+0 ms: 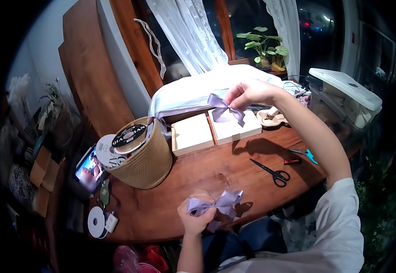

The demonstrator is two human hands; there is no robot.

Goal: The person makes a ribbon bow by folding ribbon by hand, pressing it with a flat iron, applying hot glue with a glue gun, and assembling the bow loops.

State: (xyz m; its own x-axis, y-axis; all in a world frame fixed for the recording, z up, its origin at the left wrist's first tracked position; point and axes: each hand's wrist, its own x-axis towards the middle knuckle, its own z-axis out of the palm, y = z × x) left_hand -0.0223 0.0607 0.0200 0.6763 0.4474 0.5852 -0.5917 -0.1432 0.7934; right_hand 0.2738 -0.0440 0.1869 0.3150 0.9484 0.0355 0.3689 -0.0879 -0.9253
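Near the table's front edge, my left hand (196, 218) is closed on a lavender ribbon bow (225, 203), its loops spread above the fingers. Raised over the back of the table, my right hand (248, 96) pinches a second lavender bow (220, 105) with its tails hanging down. This bow is in front of the right shallow white box (239, 132). A similar left white box (192, 134) stands beside it. Black scissors (270, 172) lie on the wooden table (202, 175) below my right arm.
A woven basket (150, 166) holding ribbon spools (111, 152) stands left. Beyond it is a lit screen (90, 169); a white spool (96, 219) lies nearer. Teal-handled snips (310, 156) and a red-black object (292, 161) lie right, a lidded plastic bin (343, 93) behind.
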